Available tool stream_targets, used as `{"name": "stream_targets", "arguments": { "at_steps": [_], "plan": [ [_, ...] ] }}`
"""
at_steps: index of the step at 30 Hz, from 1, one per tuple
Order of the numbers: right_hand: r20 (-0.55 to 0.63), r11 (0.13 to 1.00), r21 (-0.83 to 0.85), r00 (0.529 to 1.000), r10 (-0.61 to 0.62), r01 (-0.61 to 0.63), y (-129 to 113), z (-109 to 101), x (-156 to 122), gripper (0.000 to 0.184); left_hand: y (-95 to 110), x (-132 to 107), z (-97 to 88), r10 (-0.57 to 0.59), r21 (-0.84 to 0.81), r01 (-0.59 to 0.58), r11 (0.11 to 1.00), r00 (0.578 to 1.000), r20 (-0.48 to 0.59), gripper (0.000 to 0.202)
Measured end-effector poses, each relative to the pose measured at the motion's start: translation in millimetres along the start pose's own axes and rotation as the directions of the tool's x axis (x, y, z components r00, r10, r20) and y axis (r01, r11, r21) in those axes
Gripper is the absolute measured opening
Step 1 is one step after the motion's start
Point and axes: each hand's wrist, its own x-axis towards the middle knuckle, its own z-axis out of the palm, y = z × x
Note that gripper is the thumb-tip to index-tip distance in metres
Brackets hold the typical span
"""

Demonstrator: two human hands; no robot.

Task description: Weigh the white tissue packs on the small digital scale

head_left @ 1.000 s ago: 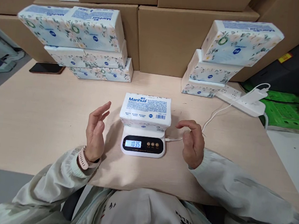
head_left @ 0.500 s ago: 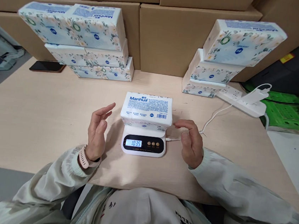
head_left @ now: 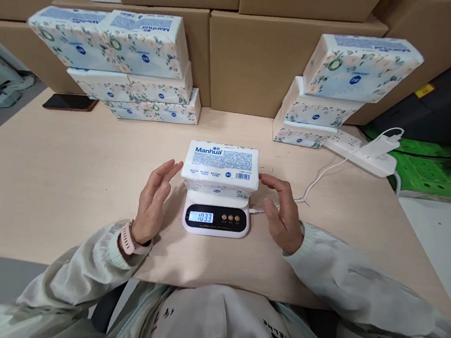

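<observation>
- Fingers (head_left: 172,171) of the left hand (head_left: 149,209): extended, slightly curved, thumb set apart; nothing held. Fingertips are just beside the left end of the Manhua pack (head_left: 224,160); contact cannot be confirmed.
- Right hand (head_left: 287,218): index finger extended toward the pack's right end, thumb well apart from it, wide gap; nothing held. Contact cannot be confirmed on this side either.
- Pack location: lying flat on the white scale (head_left: 214,232), between both hands, printed panel uppermost.
- Caution, reading: fingertip pressure on either end could disturb the figure on the lit display (head_left: 201,217).
- Caution, slip: the pack appears to overhang the scale's sides; a one-sided push could slide or tip it.
- Caution, deformation: the wrapper looks soft; a hard squeeze could dent the ends.
- Caution, cable: the white cable (head_left: 318,180) joins the scale's right side near the right thumb; a snag could shift the scale or pull the plug.
- Hidden: most of the weighing platform, under the pack; the right hand's lower fingers.
- Hard to make out: button markings, the pack's fine print.
- Cut off: upper cartons (head_left: 311,1), at the top edge.
</observation>
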Motion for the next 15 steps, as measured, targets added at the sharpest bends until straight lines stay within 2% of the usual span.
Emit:
{"name": "stream_targets", "arguments": {
  "at_steps": [5, 9, 11, 13, 15],
  "plan": [
    [0.03, 0.999, -0.001, 0.999, 0.035, -0.035, 1, 1, 1, 0.049, 3, 4, 1.1, -0.004, -0.013, 0.004, 1.0, 1.0, 0.002, 0.044],
    [0.078, 0.998, 0.017, 0.995, 0.064, -0.065, 2, 3, 3, 0.056, 7, 15, 0.3, -0.096, -0.046, 0.099, 0.994, 0.994, 0.054, 0.05],
    [0.153, 0.997, 0.011, 0.986, 0.069, -0.071, 3, 5, 5, 0.066, 11, 22, 0.8, -0.143, -0.042, 0.153, 0.987, 0.973, 0.181, 0.054],
    [0.257, 0.998, -0.005, 0.965, 0.054, -0.055, 2, 7, 9, 0.082, 17, 29, 2.6, -0.164, -0.036, 0.188, 0.982, 0.924, 0.345, 0.055],
    [0.341, 1.0, -0.01, 0.94, 0.023, -0.021, 0, 9, 16, 0.095, 23, 33, 5.2, -0.154, -0.049, 0.195, 0.98, 0.884, 0.442, 0.054]
  ]
}}
